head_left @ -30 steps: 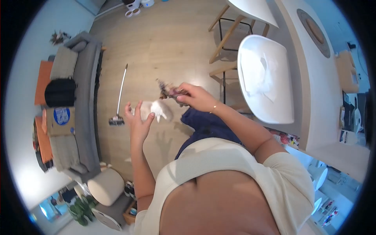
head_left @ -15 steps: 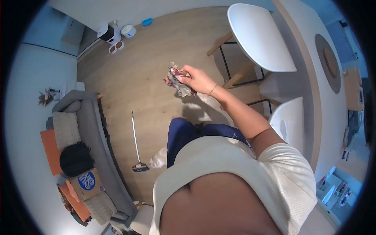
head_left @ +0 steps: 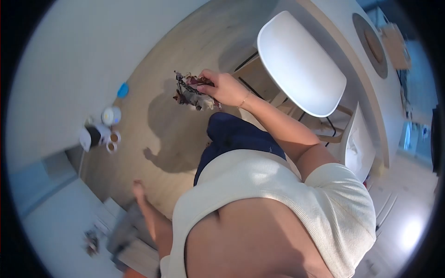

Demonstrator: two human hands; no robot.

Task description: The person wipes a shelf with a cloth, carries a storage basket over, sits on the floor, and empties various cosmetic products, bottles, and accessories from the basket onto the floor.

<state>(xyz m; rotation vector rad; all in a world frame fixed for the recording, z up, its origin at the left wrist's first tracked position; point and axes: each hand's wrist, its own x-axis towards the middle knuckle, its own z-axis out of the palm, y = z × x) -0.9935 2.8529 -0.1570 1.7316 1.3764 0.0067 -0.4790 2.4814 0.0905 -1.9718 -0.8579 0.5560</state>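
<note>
My right hand (head_left: 219, 88) is closed around a crumpled bunch of dry-looking, dark red, grey and cream material (head_left: 197, 92), held out above the wooden floor. Ragged edges of it stick out to the left of my fingers. My left hand (head_left: 138, 189) hangs low at the left, away from the bunch; it is small and blurred, and its fingers cannot be made out clearly. The shadow of my body lies on the floor below the bunch.
White chairs (head_left: 301, 62) stand at the right beside a counter (head_left: 366, 88). By the left wall are a white and black device (head_left: 92, 137), a round white device (head_left: 111, 116), two small bowls and a blue item (head_left: 123, 90). A grey sofa (head_left: 136, 222) is at the lower left.
The view has turned toward the wall with the devices, and the broom and the cat have left it. My left hand has dropped away from the bunch. My right hand still holds it.
</note>
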